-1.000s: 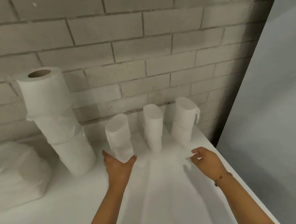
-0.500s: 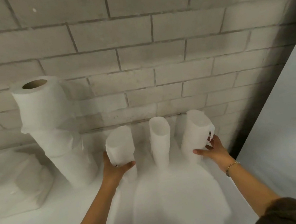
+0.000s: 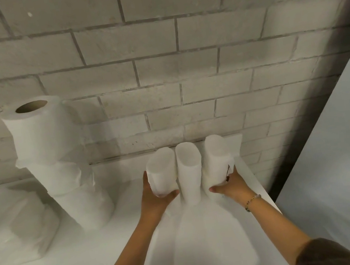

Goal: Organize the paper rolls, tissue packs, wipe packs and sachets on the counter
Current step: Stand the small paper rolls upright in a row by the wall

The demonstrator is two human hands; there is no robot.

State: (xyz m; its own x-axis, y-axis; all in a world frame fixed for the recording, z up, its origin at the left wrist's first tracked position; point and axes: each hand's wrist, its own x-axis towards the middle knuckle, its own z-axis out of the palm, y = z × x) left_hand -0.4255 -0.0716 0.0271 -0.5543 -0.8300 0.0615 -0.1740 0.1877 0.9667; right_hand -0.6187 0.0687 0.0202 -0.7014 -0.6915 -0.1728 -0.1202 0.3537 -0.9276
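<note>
Both hands full at the counter (image 3: 75, 260)
Our left hand (image 3: 157, 200) clasps the left roll (image 3: 162, 173); our right hand (image 3: 231, 186), the right roll (image 3: 216, 162).

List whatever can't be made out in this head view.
Head view:
Fingers of the right hand: hidden behind the right roll it grips.
Base of the left roll: covered by the left hand gripping it.
The wrapped pack: cut by the left edge; contents unreadable.
Foot of the middle roll: lost in glare.
</note>
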